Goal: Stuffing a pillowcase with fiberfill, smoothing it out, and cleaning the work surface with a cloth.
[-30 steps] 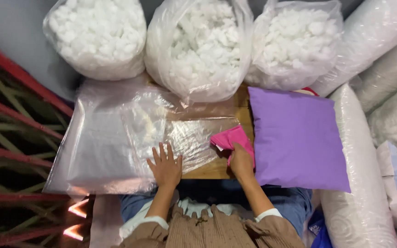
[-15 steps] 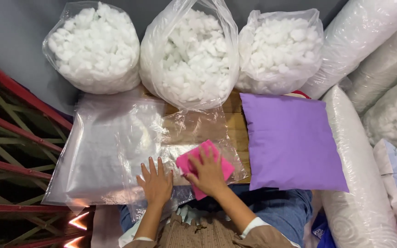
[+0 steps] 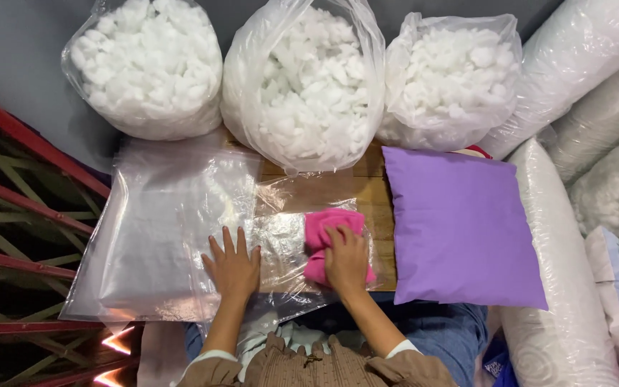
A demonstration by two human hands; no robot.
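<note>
Crumpled pink cloth (image 3: 329,244) lying on the clear plastic sheet (image 3: 180,215) that covers the wooden worktop (image 3: 338,185), its near part hidden beneath the right hand (image 3: 346,261), which presses on it with fingers curled. The left hand (image 3: 233,266) rests flat and released on the sheet just beside. A square purple cushion (image 3: 460,222) lies to the right, and three clear bags of white fibre filling (image 3: 309,79) stand behind, their tops cut off.
</note>
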